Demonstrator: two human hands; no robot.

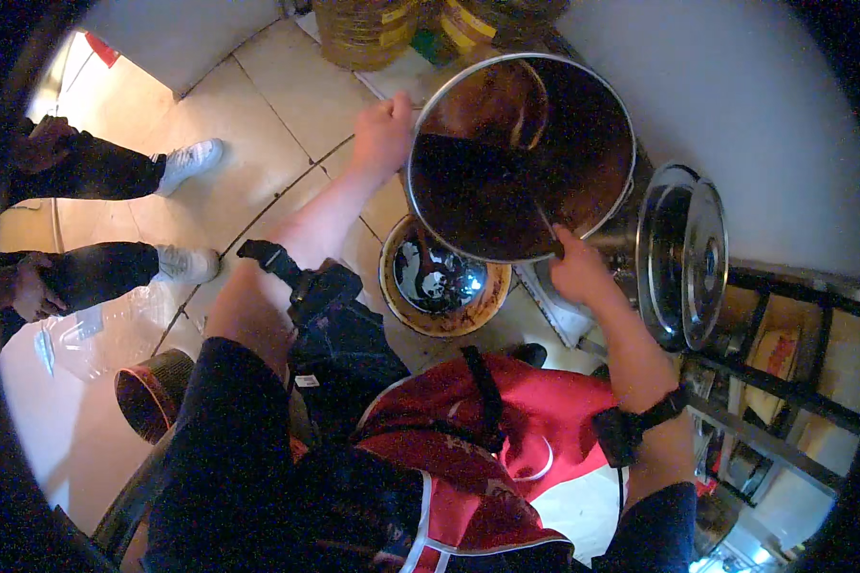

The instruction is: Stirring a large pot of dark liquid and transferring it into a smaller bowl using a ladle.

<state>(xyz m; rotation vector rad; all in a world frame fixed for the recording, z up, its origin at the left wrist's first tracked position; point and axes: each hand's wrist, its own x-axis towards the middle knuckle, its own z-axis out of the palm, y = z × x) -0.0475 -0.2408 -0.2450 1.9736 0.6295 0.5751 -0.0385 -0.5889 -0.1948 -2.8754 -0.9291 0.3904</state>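
Note:
A large metal stockpot is tipped so that its wide mouth faces me, with dark, glossy residue inside. My left hand is closed at the pot's left side, apparently on a handle that the fingers hide. At the lower right of the rim, my right hand grips a thin utensil handle. That handle runs into the pot, and its far end is lost in the dark. Under the pot's lower lip, on the floor, stands a round basin with dark, shiny liquid in it.
Large plastic jugs stand beyond the pot. Metal lids lean at right near a black metal rack. Another person's legs and shoes are at left, near a clear plastic container and a small bin.

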